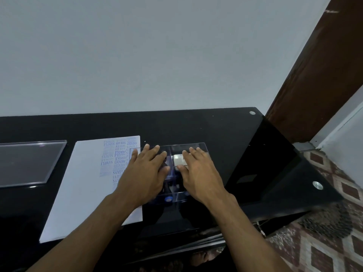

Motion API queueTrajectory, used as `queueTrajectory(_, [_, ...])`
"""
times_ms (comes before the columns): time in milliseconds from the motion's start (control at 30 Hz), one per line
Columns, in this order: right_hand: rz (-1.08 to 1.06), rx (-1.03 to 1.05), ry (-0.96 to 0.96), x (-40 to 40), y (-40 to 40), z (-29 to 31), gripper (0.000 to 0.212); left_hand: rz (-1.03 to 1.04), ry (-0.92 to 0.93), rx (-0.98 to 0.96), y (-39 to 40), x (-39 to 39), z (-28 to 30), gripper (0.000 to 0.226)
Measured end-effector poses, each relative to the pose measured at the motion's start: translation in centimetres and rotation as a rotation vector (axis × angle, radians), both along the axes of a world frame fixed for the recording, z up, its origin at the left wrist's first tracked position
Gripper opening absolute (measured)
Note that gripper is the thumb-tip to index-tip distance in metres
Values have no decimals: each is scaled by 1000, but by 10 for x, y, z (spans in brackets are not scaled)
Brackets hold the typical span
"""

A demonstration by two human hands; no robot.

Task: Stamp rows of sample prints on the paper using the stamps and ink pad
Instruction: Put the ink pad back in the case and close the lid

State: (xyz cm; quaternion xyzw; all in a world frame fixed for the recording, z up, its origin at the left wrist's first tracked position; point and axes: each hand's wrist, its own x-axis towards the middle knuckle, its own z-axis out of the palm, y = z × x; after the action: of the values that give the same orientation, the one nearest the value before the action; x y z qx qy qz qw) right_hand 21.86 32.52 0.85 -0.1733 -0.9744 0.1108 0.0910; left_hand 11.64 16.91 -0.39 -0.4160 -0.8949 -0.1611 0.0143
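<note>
Both hands sat over clear plastic box (188,147) on black glass table (225,130), just right of paper (86,185).

Left hand (146,171) lay flat, fingers straight & spread across box lid; nothing gripped. Right hand (197,171) reached over white stamp (177,160) in box, thumb at near edge, fingers over far side; couldn't tell if actually pinched or only touched.

Paper already carried blue prints (117,160) (SAMPLE, AIR MAIL, FRAGILE, AMENDED) along right part; left part blank. Ink pad not clearly made out, maybe hidden under hands. Second clear sheet (29,163) lay well apart to left.

Handling, judged: stamp prob. light, rigid plastic, smooth so bit slippery; best taken by its two long sides btwn thumb & fingers, inked face kept down & off skin. Box thin, light, likely to slide on glass w/o a steadying palm. Paper flimsy, would shift unless held.
</note>
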Motion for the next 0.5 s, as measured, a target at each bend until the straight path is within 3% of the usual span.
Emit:
queueTrajectory(300, [167, 10, 4, -36, -91, 11, 58, 147, -16, -26, -118, -16, -3, 86])
queueTrajectory(500, [305, -33, -57, -77, -171, 8, 63, 314, -8, -48, -210, -32, -9, 81])
